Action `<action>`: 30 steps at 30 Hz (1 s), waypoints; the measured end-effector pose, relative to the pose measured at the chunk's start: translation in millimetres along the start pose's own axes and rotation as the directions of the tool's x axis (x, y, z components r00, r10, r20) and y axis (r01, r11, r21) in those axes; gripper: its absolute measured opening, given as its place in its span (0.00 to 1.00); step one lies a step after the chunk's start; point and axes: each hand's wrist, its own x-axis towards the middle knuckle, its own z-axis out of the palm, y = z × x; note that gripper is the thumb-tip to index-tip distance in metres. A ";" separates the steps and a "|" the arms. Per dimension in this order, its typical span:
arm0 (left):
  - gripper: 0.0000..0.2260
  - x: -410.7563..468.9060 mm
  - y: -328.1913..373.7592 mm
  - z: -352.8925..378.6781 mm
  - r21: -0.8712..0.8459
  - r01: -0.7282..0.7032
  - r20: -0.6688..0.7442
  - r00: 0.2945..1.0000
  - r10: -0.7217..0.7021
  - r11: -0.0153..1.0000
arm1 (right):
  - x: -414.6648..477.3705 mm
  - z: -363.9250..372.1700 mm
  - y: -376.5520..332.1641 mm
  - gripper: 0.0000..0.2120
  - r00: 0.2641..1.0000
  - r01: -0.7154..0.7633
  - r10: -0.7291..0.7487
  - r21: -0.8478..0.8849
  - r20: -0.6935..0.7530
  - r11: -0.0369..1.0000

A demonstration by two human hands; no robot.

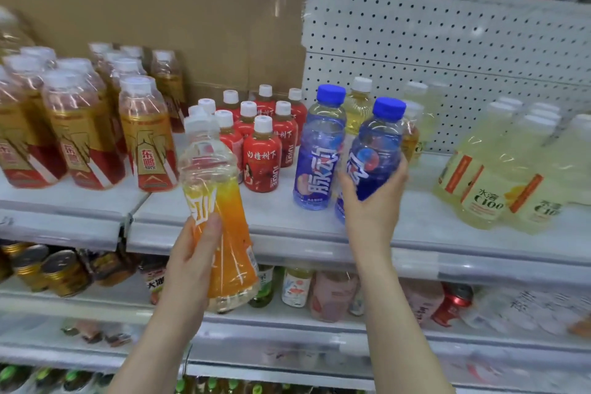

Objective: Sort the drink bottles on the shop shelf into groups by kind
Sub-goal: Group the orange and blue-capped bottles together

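My left hand (pixel 192 262) grips an orange-labelled bottle (pixel 220 201) with a white cap, held in front of the shelf edge. My right hand (pixel 371 198) is wrapped around a blue bottle (pixel 374 150) with a blue cap, tilted slightly, low over the shelf (pixel 287 217). A second blue bottle (pixel 319 150) stands upright just left of it. Small red bottles (pixel 262 157) with white caps are grouped behind my left hand. Gold-and-red bottles (pixel 147 137) fill the left. Pale yellow bottles (pixel 489 176) stand at the right.
A yellow drink bottle (pixel 359 105) and others stand behind the blue ones against the white pegboard (pixel 447 51). A cardboard sheet (pixel 160 9) backs the left part. Lower shelves hold cans (pixel 60 272) and mixed bottles (pixel 297 285).
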 end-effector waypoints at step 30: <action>0.49 -56.5 70.5 -309.9 -0.090 -0.099 -0.647 0.762 0.017 0.991 | -251.7 219.0 -171.4 0.23 0.619 -0.269 -0.165 0.404 0.768 0.874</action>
